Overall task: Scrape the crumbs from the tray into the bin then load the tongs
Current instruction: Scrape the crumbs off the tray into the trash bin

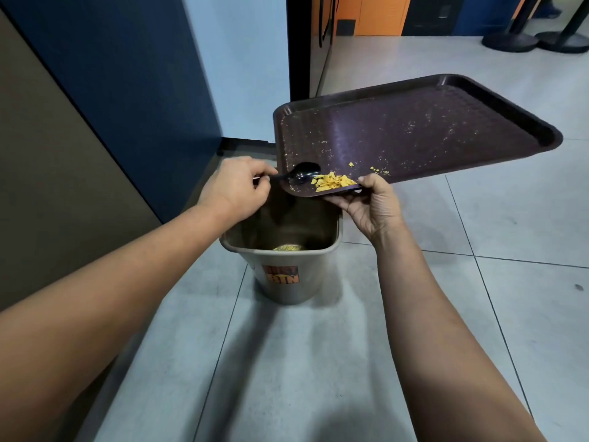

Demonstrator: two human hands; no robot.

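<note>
Scraping step in progress. The tray is gripped at its near edge by the right hand and held tilted above the bin. A spoon is pinched by the left hand, its bowl just beside the crumbs heaped at the thumb of the right hand. Next, the heap is probably to be swept over the edge into the bin below. No tongs are seen.

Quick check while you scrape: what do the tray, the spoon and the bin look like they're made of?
Tray: likely moulded plastic, dark brown, with a pebbled matte floor and a smooth raised rim. Spoon, held by the left hand: glossy black, probably plastic, since its bowl shows soft highlights. Bin: grey-beige plastic by its look, with thin smooth walls, a rolled lip and a printed label.
</note>
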